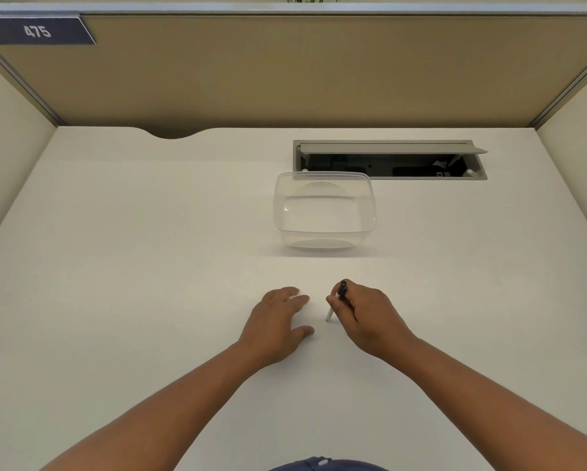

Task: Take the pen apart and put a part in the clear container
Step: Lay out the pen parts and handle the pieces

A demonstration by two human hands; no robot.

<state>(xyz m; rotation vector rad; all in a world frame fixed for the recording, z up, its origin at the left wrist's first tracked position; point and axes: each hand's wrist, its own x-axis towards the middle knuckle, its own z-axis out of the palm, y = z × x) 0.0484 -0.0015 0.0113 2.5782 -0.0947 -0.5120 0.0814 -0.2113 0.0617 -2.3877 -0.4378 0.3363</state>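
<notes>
Broadly, the white surface (122,253) lies bare along its left edge and across most of its near half, with partition walls closing its left, far and right edges. One clear container (324,210) stands toward the far edge, right of centre, its far rim just overlapping the one grey cable hatch (390,160) set into the surface. One pen (337,299) is in view, tilted, its black end up and its white tip down near the surface, well apart from the container on the near side. The right hand (363,314) is curled around the pen, pinching it. The left hand (278,321) lies just beside it, palm down, fingers loosely spread, holding nothing. One blue sign (37,31) reads 475 at the far left corner.
</notes>
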